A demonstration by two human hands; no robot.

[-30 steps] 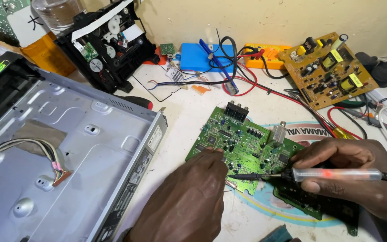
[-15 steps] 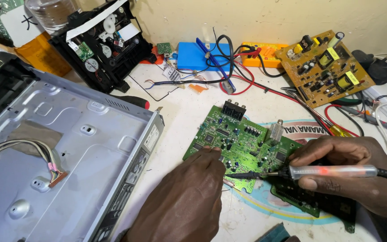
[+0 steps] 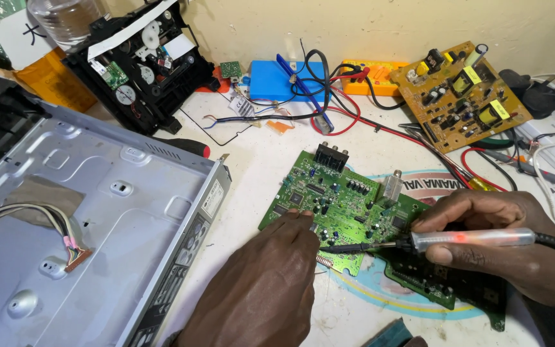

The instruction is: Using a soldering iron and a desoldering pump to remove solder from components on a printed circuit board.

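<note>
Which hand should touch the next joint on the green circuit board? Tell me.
Probably right: the right hand already holds the soldering iron, tip over the green circuit board. The left hand only rests on the board's edge.

A grey metal chassis (image 3: 85, 218) lies left; a brown circuit board (image 3: 460, 96), blue box (image 3: 277, 80) and black disc mechanism (image 3: 139, 64) sit behind.

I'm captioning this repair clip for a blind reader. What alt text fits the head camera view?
A right hand holds a soldering iron with its tip on a green circuit board, while the left hand presses on the board's near edge. An opened grey metal case lies to the left, and a brown circuit board sits at the back.
</note>
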